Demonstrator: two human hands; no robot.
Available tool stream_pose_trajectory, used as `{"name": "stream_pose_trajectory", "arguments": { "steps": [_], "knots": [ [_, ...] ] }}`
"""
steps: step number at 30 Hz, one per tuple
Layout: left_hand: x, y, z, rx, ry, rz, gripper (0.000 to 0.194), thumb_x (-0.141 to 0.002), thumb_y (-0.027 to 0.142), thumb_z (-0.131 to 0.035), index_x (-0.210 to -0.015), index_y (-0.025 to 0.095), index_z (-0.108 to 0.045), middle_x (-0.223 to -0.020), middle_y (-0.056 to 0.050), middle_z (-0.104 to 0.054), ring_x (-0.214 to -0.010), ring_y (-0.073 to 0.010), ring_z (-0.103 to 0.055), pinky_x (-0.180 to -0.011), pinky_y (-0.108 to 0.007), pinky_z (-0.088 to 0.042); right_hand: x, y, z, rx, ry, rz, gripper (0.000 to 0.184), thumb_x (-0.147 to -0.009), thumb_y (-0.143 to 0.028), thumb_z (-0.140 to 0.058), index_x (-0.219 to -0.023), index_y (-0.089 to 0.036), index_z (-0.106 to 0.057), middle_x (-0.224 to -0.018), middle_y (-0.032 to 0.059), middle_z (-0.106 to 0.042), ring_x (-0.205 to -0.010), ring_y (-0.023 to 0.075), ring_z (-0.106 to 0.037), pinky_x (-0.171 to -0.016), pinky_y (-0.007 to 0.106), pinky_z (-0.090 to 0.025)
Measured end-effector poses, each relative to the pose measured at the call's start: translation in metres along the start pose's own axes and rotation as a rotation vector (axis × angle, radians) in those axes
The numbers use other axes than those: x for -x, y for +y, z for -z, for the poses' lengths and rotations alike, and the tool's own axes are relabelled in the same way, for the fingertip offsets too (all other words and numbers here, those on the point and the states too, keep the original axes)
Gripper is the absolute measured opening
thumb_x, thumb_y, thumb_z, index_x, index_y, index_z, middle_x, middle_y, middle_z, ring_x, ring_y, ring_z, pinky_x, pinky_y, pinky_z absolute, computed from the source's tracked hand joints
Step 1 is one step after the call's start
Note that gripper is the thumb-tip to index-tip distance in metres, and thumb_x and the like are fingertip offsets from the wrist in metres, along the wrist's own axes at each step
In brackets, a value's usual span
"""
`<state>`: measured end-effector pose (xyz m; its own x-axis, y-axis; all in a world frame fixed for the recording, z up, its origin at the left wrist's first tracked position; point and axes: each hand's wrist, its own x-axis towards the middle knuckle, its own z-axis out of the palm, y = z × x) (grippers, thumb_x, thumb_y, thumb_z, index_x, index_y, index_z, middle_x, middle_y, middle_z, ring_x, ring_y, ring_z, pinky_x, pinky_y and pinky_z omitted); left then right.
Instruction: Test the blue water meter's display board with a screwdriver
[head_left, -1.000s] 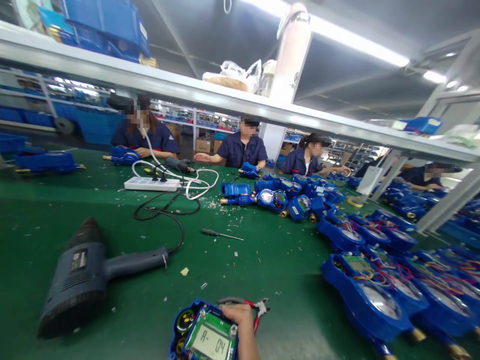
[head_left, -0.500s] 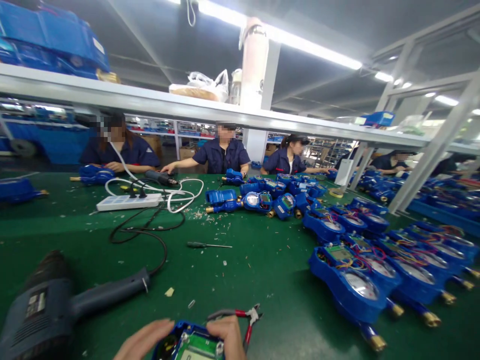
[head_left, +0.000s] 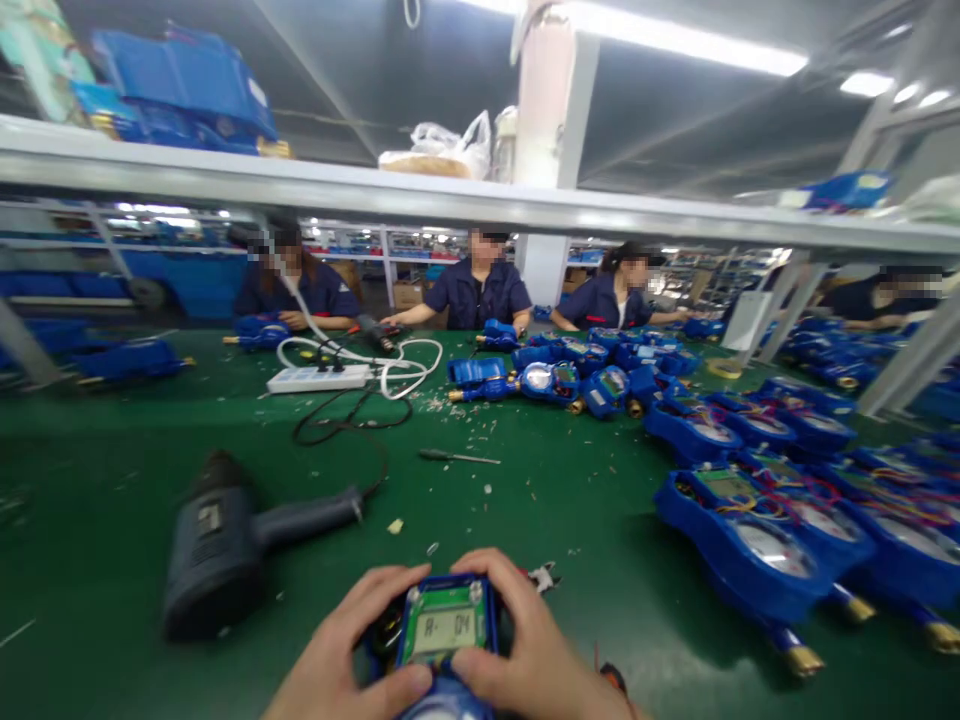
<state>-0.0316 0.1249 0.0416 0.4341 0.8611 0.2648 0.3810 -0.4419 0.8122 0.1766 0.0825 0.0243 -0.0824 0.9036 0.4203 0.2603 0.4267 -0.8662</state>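
Note:
A blue water meter [head_left: 431, 690] with an open top is held between my two hands at the bottom centre. In it sits a green circuit board [head_left: 433, 599] whose small display [head_left: 446, 630] shows dark characters. My left hand [head_left: 349, 640] is wrapped round the meter's left side, thumb near the board's lower edge. Along the other side, my right hand [head_left: 529, 635] grips it with fingers at the far edge and thumb at the near one. Just beyond the right hand lie pliers [head_left: 541, 577] with red handles, mostly hidden by it.
A heat gun [head_left: 217, 560] lies at the left, and a screwdriver [head_left: 457, 457] farther back. Several open blue meters [head_left: 765, 550] stand in rows at the right. A white power strip [head_left: 319, 378] with cables lies behind. Co-workers [head_left: 480, 285] sit across the green table [head_left: 585, 510], below a shelf [head_left: 450, 195].
The meter and both hands have come farther up into view, and the display now shows. The whole scene has shifted right as the camera turned left; the right hand now covers most of the pliers.

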Motion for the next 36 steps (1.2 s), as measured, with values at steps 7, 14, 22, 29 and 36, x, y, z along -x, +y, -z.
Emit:
{"name": "stream_pose_trajectory", "arguments": {
  "steps": [7, 14, 22, 29, 36],
  "knots": [
    [0.012, 0.009, 0.000, 0.355, -0.126, 0.107, 0.074, -0.071, 0.037, -0.081, -0.137, 0.021, -0.052, -0.139, -0.011, -0.058, -0.128, -0.0270, -0.055, -0.111, -0.045, -0.042, -0.002, -0.003, 0.010, -0.141, -0.013, -0.056, 0.037, -0.076, -0.029, -0.073, -0.109, -0.017, -0.062, -0.100, 0.0064, -0.069, -0.088, 0.0193, -0.067, -0.076, 0.026, -0.055],
    [0.017, 0.004, -0.005, 0.511, -0.144, 0.133, 0.080, -0.069, 0.029, -0.084, -0.140, 0.020, -0.048, -0.144, -0.011, -0.054, -0.133, -0.0294, -0.049, -0.115, -0.046, -0.036, 0.001, 0.001, 0.007, -0.240, 0.069, -0.064, 0.041, -0.080, -0.040, -0.077, -0.111, -0.019, -0.061, -0.095, 0.0054, -0.071, -0.083, 0.0174, -0.069, -0.072, 0.021, -0.057],
    [0.013, 0.003, -0.007, 0.432, -0.130, 0.107, 0.077, -0.069, 0.037, -0.083, -0.136, 0.018, -0.051, -0.139, -0.011, -0.058, -0.127, -0.0292, -0.055, -0.111, -0.043, -0.040, 0.001, 0.001, 0.006, -0.331, 0.100, -0.077, 0.038, -0.078, -0.040, -0.081, -0.109, -0.023, -0.066, -0.096, 0.0029, -0.072, -0.083, 0.0158, -0.069, -0.072, 0.019, -0.057],
    [0.011, 0.013, -0.010, 0.369, -0.081, 0.084, 0.075, -0.069, 0.037, -0.082, -0.133, 0.013, -0.053, -0.137, -0.013, -0.058, -0.126, -0.0282, -0.054, -0.110, -0.041, -0.040, 0.001, 0.003, 0.007, -0.359, 0.105, -0.093, 0.038, -0.078, -0.039, -0.081, -0.110, -0.023, -0.067, -0.096, 0.0027, -0.072, -0.083, 0.0154, -0.069, -0.073, 0.019, -0.057],
    [0.004, 0.015, -0.015, 0.326, -0.025, 0.057, 0.074, -0.069, 0.037, -0.080, -0.132, 0.008, -0.056, -0.136, -0.017, -0.059, -0.126, -0.0301, -0.055, -0.110, -0.042, -0.040, 0.004, 0.004, 0.003, -0.365, 0.163, -0.102, 0.039, -0.077, -0.038, -0.082, -0.109, -0.022, -0.067, -0.099, 0.0045, -0.071, -0.084, 0.0172, -0.069, -0.074, 0.021, -0.057]
  ]
}}
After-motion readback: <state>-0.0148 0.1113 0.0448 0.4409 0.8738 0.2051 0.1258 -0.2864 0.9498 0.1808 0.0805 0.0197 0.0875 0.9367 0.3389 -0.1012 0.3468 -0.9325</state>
